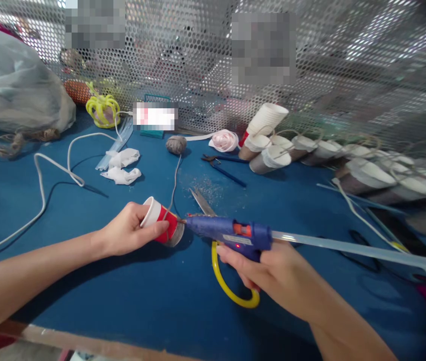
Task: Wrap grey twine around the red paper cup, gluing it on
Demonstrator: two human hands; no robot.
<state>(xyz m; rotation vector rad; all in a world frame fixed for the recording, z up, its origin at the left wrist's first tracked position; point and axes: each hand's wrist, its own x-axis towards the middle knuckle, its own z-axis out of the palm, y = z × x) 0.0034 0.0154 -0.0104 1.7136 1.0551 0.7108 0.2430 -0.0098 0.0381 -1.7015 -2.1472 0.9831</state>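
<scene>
My left hand (122, 231) grips a red and white paper cup (163, 228), tipped on its side with its rim toward me. Grey yarn runs from a small ball (176, 145) to the cup's side, near its base. In my right hand (269, 268) is a blue hot glue gun (213, 228), fingers closed round its handle. The gun's nozzle is at the cup's base, touching or very close. A long clear glue stick (333, 244) sticks out of the gun's back. Scissors with a yellow handle (218, 276) lie partly hidden beneath the gun and my right hand.
Blue-handled pliers (228, 170) and a pale pink fabric rose (224, 140) lie beyond the cup. Several wrapped cups (271, 159) line the right side. A white cord (41, 185), white scraps (122, 165) and a plastic bag (13, 90) occupy the left. Perforated metal mesh (197, 60) stands behind.
</scene>
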